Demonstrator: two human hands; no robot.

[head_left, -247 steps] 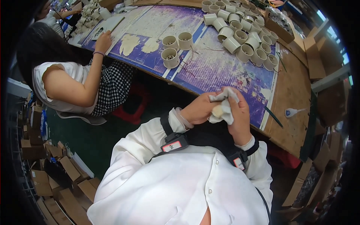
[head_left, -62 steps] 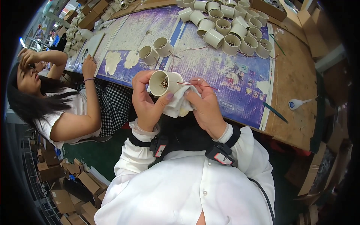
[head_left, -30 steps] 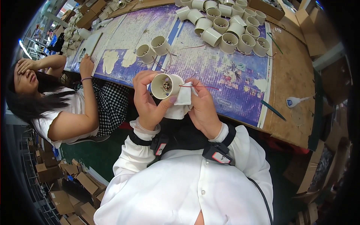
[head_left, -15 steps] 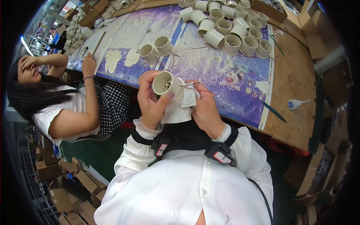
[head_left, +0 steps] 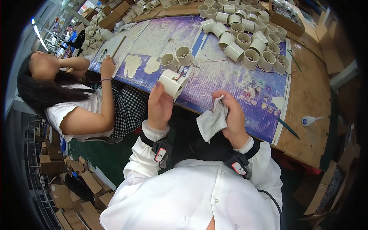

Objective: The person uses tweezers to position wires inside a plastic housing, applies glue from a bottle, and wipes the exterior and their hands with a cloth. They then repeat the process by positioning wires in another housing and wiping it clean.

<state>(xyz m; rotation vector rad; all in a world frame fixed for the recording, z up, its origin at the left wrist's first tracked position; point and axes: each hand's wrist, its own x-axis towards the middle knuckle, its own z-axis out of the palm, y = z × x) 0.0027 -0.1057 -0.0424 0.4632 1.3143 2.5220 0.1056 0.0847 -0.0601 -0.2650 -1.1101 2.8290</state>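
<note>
In my left hand (head_left: 160, 108) is a cream plastic cup (head_left: 168, 83), tipped on its side with thin reddish wires (head_left: 179, 75) coming out near its base. My thumb lies along its wall, and the other fingers are mostly hidden behind it. A crumpled white cloth (head_left: 211, 122) hangs from my right hand (head_left: 235, 122), pinched between thumb and fingers, apart from the cup. Just beyond the held cup, two similar cups, a left one (head_left: 168, 62) and a right one (head_left: 184, 56), stand upright on the table with small metal parts inside.
Many more cream cups (head_left: 251, 59) crowd the far right of the purple-covered table (head_left: 226, 82). A small white squeeze bottle (head_left: 309, 121) and a dark green strip (head_left: 288, 128) lie on the brown board at right. A seated person (head_left: 86, 119) is close at left, forearm on the table.
My hands have moved apart. The cup has tipped over in my left hand, its mouth no longer facing me; the cloth has come away from it with my right hand.
</note>
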